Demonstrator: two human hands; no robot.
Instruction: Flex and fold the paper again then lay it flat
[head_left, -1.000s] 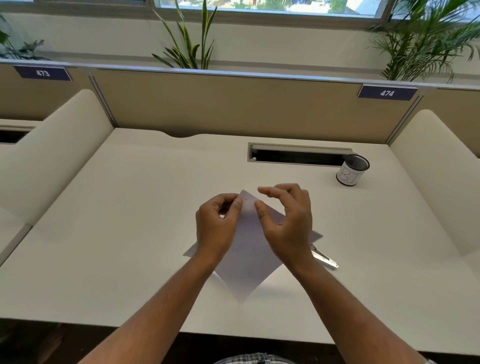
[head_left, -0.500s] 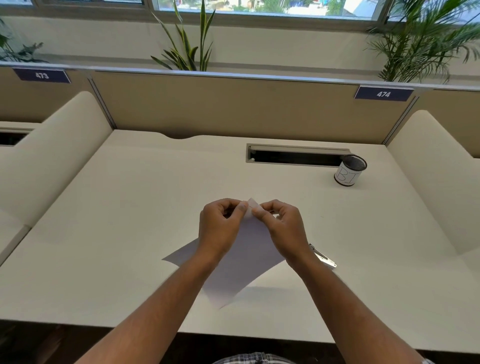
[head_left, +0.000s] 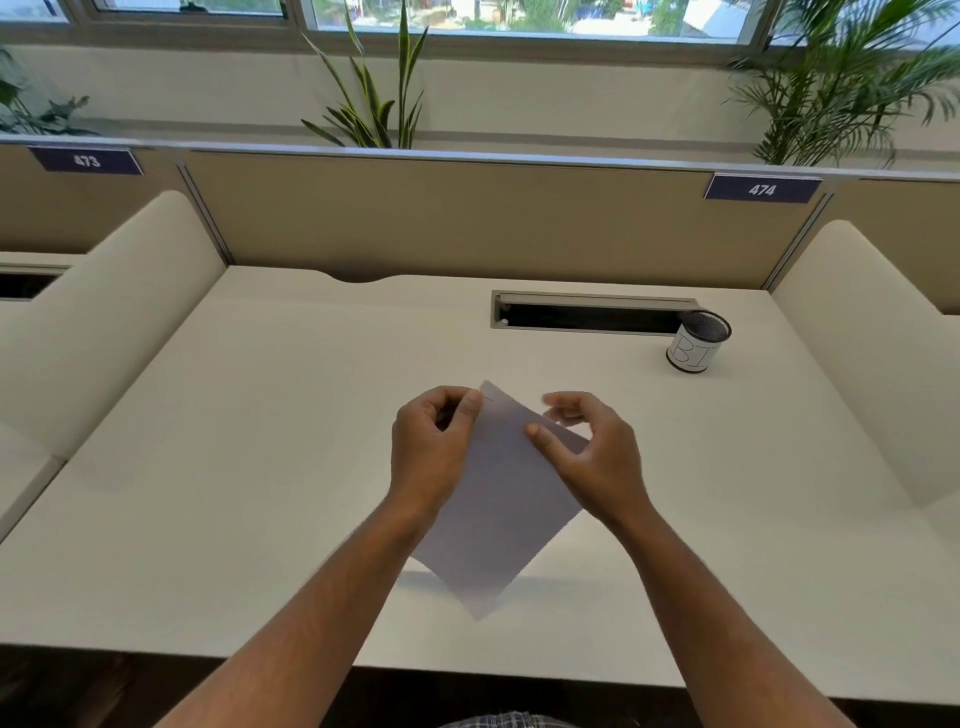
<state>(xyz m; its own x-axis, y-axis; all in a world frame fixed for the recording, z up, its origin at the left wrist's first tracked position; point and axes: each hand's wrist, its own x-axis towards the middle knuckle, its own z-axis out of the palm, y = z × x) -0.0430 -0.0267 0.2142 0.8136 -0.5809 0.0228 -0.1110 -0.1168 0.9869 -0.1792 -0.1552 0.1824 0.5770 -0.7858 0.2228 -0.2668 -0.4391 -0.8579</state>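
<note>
Head view — mesh cup (head_left: 698, 341) marked "BI", desk plates (head_left: 762, 188) 473, 474

Office – numbered desk partitions (head_left: 498, 223), cable slot (head_left: 592, 317).

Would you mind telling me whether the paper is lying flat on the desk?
No, the hands hold the paper tilted above the desk.

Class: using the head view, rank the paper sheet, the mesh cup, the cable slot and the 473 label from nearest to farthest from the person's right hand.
1. Paper sheet: touched by the right hand.
2. Cable slot: beyond the hand, in the desk.
3. Mesh cup: far right on the desk; close to the slot's distance, so hard to call.
4. 473 label: far left, on the partition.
</note>
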